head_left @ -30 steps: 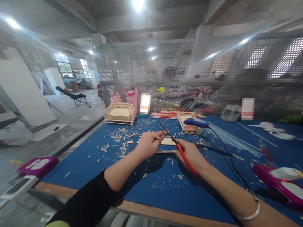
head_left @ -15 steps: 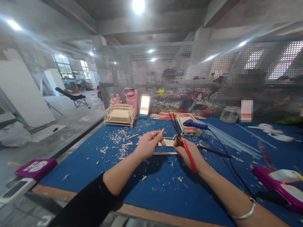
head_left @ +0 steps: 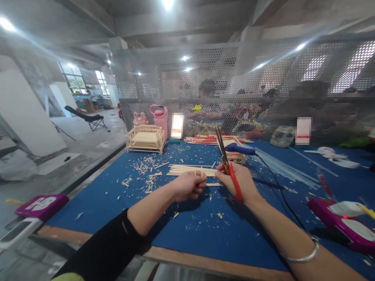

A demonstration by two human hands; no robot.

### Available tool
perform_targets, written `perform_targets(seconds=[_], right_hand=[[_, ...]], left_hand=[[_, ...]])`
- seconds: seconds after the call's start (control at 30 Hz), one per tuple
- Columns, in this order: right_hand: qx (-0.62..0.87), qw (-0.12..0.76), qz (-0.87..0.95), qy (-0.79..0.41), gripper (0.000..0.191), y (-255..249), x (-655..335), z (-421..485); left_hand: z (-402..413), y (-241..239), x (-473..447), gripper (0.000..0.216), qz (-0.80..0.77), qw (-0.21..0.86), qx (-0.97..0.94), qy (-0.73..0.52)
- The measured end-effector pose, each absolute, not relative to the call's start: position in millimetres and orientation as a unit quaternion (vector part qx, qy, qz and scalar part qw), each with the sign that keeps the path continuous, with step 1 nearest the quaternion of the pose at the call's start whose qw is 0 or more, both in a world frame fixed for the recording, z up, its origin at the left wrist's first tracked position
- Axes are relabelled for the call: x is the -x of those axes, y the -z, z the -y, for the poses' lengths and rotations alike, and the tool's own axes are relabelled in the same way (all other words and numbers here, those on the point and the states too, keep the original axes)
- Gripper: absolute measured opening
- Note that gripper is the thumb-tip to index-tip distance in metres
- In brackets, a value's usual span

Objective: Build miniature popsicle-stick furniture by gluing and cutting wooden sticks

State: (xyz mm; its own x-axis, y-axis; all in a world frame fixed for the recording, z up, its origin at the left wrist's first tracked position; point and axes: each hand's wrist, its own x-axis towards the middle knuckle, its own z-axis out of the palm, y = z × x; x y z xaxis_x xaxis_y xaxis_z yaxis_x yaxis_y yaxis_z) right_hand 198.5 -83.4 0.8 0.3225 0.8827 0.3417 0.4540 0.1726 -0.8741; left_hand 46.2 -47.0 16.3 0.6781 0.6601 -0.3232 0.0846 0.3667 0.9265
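My left hand (head_left: 189,185) is curled into a loose fist over the blue mat (head_left: 187,226), its fingers pinched on a thin wooden stick I can barely see. My right hand (head_left: 238,183) grips red-handled scissors (head_left: 228,166), whose blades point up and away, nearly closed. Between the two hands lies a single wooden stick (head_left: 213,184). Just behind them a bundle of long wooden sticks (head_left: 191,169) lies flat on the mat.
A small wooden model bed (head_left: 145,138) stands at the back left beside a pink bottle (head_left: 162,119). A blue glue gun (head_left: 240,149) with a black cord rests on another wooden frame. Wood chips litter the mat. Purple boxes (head_left: 345,226) sit right and left. People sit behind the mesh screen.
My left hand dropped from a raised pinch to a lower fist near the mat. The scissors swung from slanting leftward to pointing nearly upright.
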Motion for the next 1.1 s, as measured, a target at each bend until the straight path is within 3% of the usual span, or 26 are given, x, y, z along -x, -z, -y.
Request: perform_targets(seconds=[0.23,0.63,0.87,1.1], right_hand=[[0.526,0.557,0.534,-0.358,0.028,-1,-182,86],[0.486,0.558,0.551,-0.385,0.021,-2,-174,90],[0.492,0.606,0.506,-0.367,0.026,2,-179,85],[0.457,0.707,0.403,-0.358,0.028,5,-194,72]], left_hand=[[49,-17,-47,0.053,-0.330,0.768,-0.538,-0.106],[56,-4,-53,0.080,-0.378,0.738,-0.548,-0.110],[53,-14,-49,0.080,-0.366,0.732,-0.556,-0.144],[44,-18,-39,0.050,-0.353,0.630,-0.650,-0.236]])
